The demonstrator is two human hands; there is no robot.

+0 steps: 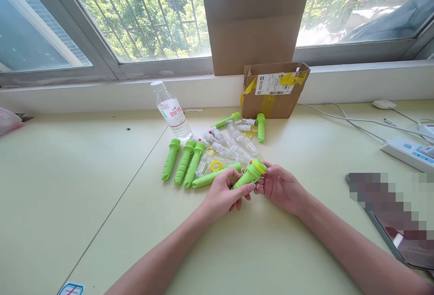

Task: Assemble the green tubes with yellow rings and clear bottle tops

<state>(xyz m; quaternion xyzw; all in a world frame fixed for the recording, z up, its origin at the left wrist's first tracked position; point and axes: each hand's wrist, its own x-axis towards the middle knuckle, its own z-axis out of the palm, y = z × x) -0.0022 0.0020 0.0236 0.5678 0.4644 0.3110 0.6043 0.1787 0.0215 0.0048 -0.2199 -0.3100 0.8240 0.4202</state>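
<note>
My left hand [225, 191] is closed around a green plastic handle [250, 175], whose wide threaded end points up and to the right. A yellow ring [259, 166] sits around that threaded end. My right hand [280, 186] has its fingertips at the ring, thumb above and other fingers curled below; part of the grip is hidden. Just beyond my hands lie another green handle [212, 178], clear plastic tubes [237, 145] and a loose yellow ring [216, 165]. More green handles [194, 164] lie side by side to the left.
A water bottle [172, 113] stands behind the handles. White-tipped pieces [217, 135] lie among the tubes. A cardboard box [271, 93] stands against the sill. At right are a phone [389, 222], a power strip [408, 152] and white cables [352, 119].
</note>
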